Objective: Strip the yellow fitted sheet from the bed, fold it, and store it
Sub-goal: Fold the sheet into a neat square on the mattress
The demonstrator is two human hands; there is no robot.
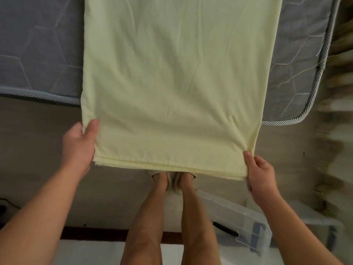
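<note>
The yellow fitted sheet [175,83] is folded into a long layered strip. It lies across the bare grey mattress [38,50] and overhangs the near edge toward me. My left hand [80,144] grips the strip's near left corner, thumb on top. At the near right corner my right hand [261,176] pinches the stacked layers. Both hands hold the overhanging end up in the air, above my feet.
The mattress corner with striped piping [305,115] lies at the right. A clear plastic storage box [244,220] stands on the floor by my right leg. My legs and slippered feet [173,180] are under the sheet's near edge. Blurred floor lies at the far right.
</note>
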